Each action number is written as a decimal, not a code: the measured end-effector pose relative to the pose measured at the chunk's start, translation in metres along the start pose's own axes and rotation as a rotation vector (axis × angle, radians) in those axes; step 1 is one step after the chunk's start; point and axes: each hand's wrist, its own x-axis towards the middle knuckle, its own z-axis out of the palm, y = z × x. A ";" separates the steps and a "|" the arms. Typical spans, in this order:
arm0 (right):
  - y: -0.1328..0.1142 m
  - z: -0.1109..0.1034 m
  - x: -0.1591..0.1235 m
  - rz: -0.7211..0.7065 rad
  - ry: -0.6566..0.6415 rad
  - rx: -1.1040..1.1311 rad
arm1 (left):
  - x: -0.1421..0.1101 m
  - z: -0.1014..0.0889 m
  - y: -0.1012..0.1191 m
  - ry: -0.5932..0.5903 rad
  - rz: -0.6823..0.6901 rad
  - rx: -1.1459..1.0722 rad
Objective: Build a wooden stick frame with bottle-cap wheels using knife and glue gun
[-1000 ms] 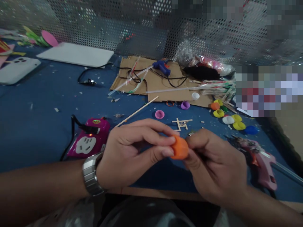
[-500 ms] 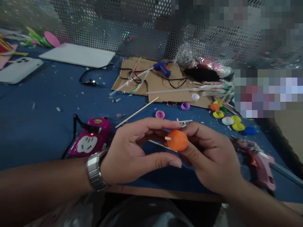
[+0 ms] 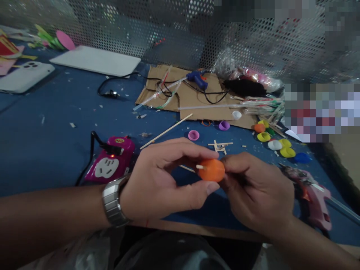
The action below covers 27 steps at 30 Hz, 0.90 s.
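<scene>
An orange rounded plastic capsule (image 3: 211, 170) sits between my hands, with the pale end of a thin wooden stick (image 3: 200, 167) poking out of its left face. My left hand (image 3: 165, 176), wearing a metal-band watch (image 3: 114, 202), has its thumb below and its fingertips above the capsule. At the capsule's right end, the fingers of my right hand (image 3: 255, 191) are pinched together; what lies within that pinch is partly hidden. Just beyond the hands, short stick pieces (image 3: 220, 145) lie on the blue table (image 3: 64, 150).
A magenta power strip (image 3: 111, 159) with a plugged-in cord is at left. Pink glue gun (image 3: 315, 202) at right. Behind are a blue glue gun (image 3: 198, 79) on cardboard (image 3: 202, 101), a pink cup (image 3: 193, 135), yellow cups (image 3: 287, 152), a phone (image 3: 26, 77) and a white slab (image 3: 97, 60).
My left thumb and fingers have closed in on the capsule. My right fingers have shifted to its right end and pinch there. The view has shifted slightly.
</scene>
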 end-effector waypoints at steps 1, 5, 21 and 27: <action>0.000 0.001 -0.001 -0.030 0.013 -0.032 | 0.000 0.000 0.001 0.004 -0.016 -0.004; 0.002 0.003 -0.001 -0.165 0.037 -0.105 | 0.001 0.001 0.002 0.012 -0.045 -0.023; 0.006 -0.002 0.003 -0.090 0.038 -0.086 | 0.005 -0.003 0.000 0.042 -0.032 -0.122; 0.006 -0.001 0.003 -0.067 0.051 -0.054 | 0.006 -0.004 -0.002 0.015 -0.028 -0.134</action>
